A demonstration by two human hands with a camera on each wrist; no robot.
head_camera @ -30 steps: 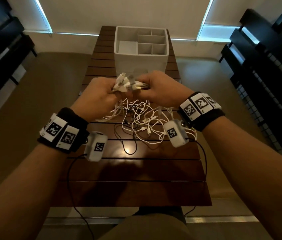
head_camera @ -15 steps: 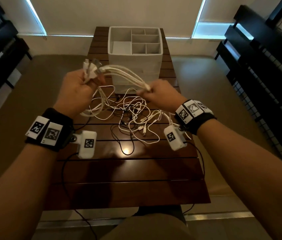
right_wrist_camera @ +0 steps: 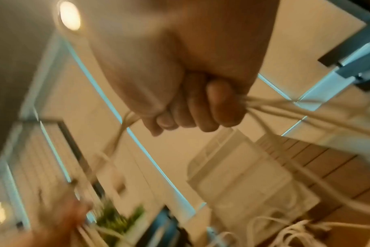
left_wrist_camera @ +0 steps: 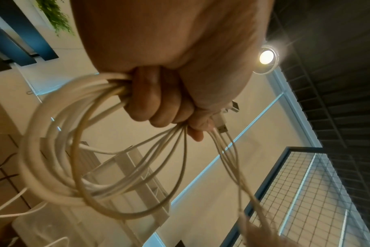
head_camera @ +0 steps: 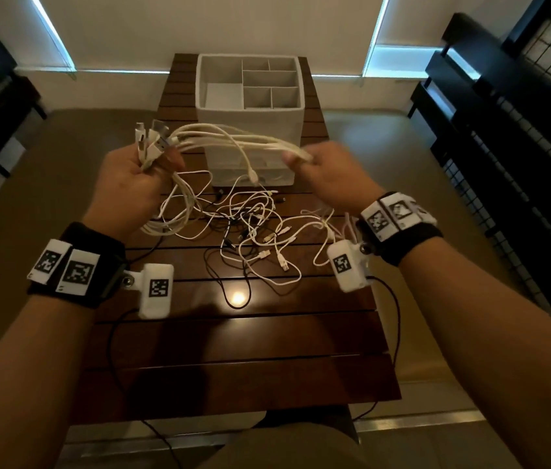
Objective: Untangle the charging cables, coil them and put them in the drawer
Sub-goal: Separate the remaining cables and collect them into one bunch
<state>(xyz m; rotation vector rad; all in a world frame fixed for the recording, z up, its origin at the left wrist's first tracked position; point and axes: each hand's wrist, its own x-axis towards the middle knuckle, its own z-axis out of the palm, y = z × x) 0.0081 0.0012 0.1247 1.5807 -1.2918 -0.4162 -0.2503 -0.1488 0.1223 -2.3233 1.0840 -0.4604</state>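
**Both hands grip a bundle of white cables above a slatted counter**

While loose cords sprawl below, the left hand [head_camera: 128, 187] is closed in a fist around a bunch of white cables [head_camera: 233, 138], its fingers [left_wrist_camera: 156, 103] curled tight around the strands. Several plugs [head_camera: 152, 137] stick up out of the top of that fist, and looped lengths hang beneath it. The right hand [head_camera: 330, 174] is likewise curled around the other end of the same bunch, so that the strands run between the two hands in a shallow arc, held in the air in front of a white box [head_camera: 248, 113].

The cables look thin, off-white and of mixed lengths. A tangle [head_camera: 254, 231] of further white cords and a few black ones lies on the dark wooden counter [head_camera: 233, 350], between the wrists and just in front of the box. The box stands at the far end of the counter, its open top split into several compartments.

The right wrist view is badly blurred; how many strands that hand holds cannot be made out. The lower front of the box is partly hidden behind the cables.
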